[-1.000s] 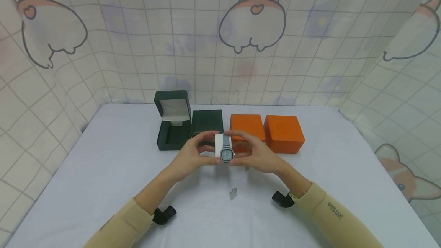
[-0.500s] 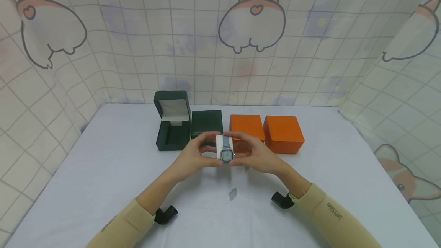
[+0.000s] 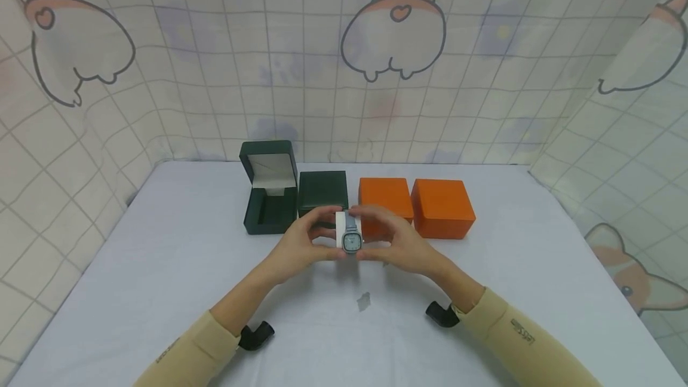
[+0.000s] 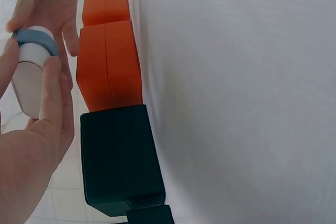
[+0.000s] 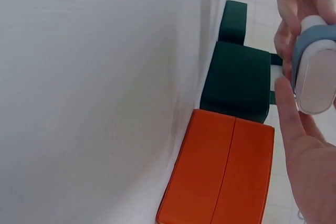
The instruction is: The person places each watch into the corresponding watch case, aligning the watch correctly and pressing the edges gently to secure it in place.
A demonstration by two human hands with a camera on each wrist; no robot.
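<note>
A wristwatch point(image 3: 352, 240) with a square silver case and grey-blue strap is wrapped round a white watch cushion point(image 3: 341, 227), held up above the table. From the left, my left hand point(image 3: 298, 245) grips the cushion between thumb and fingers. My right hand point(image 3: 400, 242) holds the watch from the other side, thumb near the case and forefinger at the strap's top. In the left wrist view the strap point(image 4: 38, 39) circles the cushion, whose flat oval end point(image 4: 30, 88) shows. The right wrist view shows the opposite end point(image 5: 318, 83) of the cushion.
Behind the hands stands a dark green box point(image 3: 270, 211) with its lid raised. Beside it are a closed green box point(image 3: 323, 189) and two closed orange boxes point(image 3: 384, 192). A small grey patch point(image 3: 364, 301) lies on the white tablecloth point(image 3: 344, 345). Patterned curtains enclose the table.
The watch and cushion have shifted only very slightly between my hands. Both hands keep their hold, and the boxes stay where they were.
</note>
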